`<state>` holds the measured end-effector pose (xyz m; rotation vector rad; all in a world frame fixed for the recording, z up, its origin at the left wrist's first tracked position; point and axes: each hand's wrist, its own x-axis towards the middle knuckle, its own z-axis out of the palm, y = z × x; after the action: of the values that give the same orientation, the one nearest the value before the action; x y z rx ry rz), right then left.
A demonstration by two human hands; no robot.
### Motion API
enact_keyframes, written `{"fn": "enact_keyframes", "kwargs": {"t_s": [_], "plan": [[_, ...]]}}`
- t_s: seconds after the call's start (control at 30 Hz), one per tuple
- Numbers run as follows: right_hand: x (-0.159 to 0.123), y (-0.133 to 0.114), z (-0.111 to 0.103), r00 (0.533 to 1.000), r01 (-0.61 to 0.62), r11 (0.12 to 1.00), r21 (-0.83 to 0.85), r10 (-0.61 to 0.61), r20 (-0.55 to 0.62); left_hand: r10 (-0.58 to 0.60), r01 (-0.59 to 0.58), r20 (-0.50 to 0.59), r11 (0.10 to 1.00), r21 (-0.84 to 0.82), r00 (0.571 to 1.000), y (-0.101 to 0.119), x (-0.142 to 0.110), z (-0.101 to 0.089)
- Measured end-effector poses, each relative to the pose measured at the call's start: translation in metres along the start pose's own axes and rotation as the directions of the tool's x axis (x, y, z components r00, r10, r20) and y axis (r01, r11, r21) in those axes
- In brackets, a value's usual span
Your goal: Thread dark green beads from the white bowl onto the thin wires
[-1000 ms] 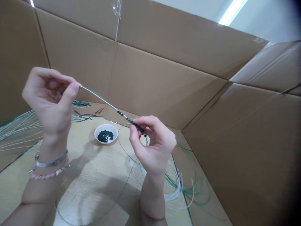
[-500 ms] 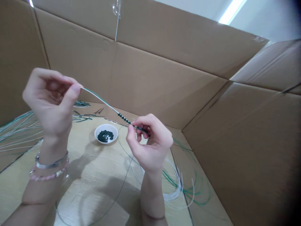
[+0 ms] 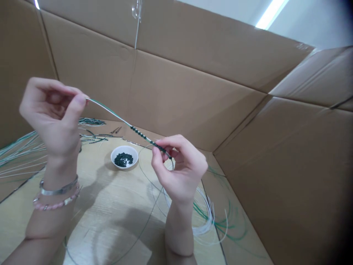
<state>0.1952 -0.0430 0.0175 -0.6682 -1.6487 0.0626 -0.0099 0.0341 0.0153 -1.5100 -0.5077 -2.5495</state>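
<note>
My left hand point(image 3: 53, 114), raised at the left, pinches the ends of a white and a green cord point(image 3: 107, 109). The cords slope down to the right into a strip of dark green beads point(image 3: 140, 133). Thumb and fingertips of my right hand point(image 3: 179, 167) are closed on the beaded strip near its lower end. A thin dark thread trails from that end behind my right palm. Below the strip, a white bowl point(image 3: 113, 159) on the table holds loose dark beads point(image 3: 123, 159).
Cardboard walls point(image 3: 193, 92) enclose the table point(image 3: 118, 206). White and green cords point(image 3: 205, 221) lie coiled at the right, and more cords point(image 3: 22, 151) spread at the left. Small scissors or pliers point(image 3: 116, 130) and several beaded strips point(image 3: 95, 138) lie at the back.
My left hand has shifted slightly left, drawing the cords and strip with it. More of the beaded strip shows left of my right fingers, which sit nearer its lower end.
</note>
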Motion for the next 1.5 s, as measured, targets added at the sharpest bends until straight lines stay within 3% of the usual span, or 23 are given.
{"fn": "enact_keyframes", "kwargs": {"t_s": [0.33, 0.77, 1.1, 1.27, 1.5], "plan": [[0.001, 0.002, -0.001, 1.000, 0.008, 0.999, -0.051, -0.008, 0.010, -0.042, 0.052, -0.109, 0.994, 0.091, 0.993, -0.001, 0.004, 0.003], [0.004, -0.002, 0.002, 0.997, 0.069, 0.997, -0.044, -0.070, -0.022, 0.008, -0.011, -0.049, 0.997, -0.072, 0.999, 0.001, 0.000, 0.003], [0.003, -0.001, 0.001, 0.999, 0.032, 0.999, 0.038, -0.032, 0.008, -0.027, 0.025, -0.085, 1.000, -0.015, 0.996, -0.002, 0.004, 0.003], [0.002, 0.001, -0.001, 1.000, 0.016, 1.000, 0.012, -0.016, 0.010, 0.013, -0.016, -0.071, 0.999, -0.038, 0.997, -0.008, 0.004, 0.000], [0.002, 0.000, 0.000, 1.000, 0.017, 1.000, 0.014, -0.018, 0.004, -0.032, 0.036, -0.098, 0.999, 0.036, 0.995, 0.000, 0.004, 0.003]]}}
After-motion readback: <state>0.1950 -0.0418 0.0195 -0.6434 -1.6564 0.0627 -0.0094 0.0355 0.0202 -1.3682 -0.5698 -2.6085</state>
